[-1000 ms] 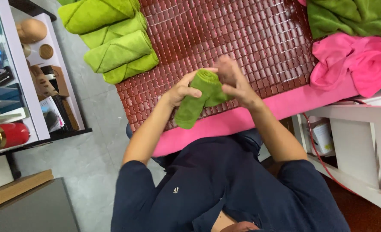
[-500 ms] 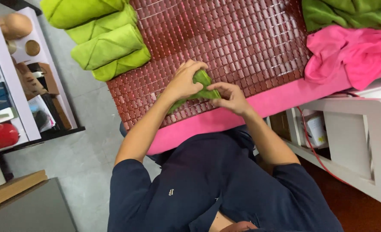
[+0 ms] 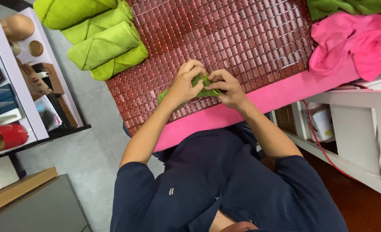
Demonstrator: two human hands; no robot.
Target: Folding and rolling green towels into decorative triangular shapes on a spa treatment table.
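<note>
A rolled green towel (image 3: pixel 201 86) lies on the dark red tiled mat (image 3: pixel 233 38), near its front edge. My left hand (image 3: pixel 186 81) covers the roll's left part and grips it. On the roll's right end sits my right hand (image 3: pixel 225 86), its fingers pinched into the cloth. Most of the roll is hidden under both hands.
Several rolled lime-green towels (image 3: pixel 100 43) lie stacked at the mat's far left. Loose pink cloth (image 3: pixel 358 43) and green cloth (image 3: pixel 349 6) pile at the right. A pink sheet (image 3: pixel 250 109) edges the bed. White shelves (image 3: pixel 10 94) stand left, a white cabinet (image 3: pixel 358 129) right.
The green roll was held up in front of me a second ago. Both hands have since lowered it onto the mat and closed over it.
</note>
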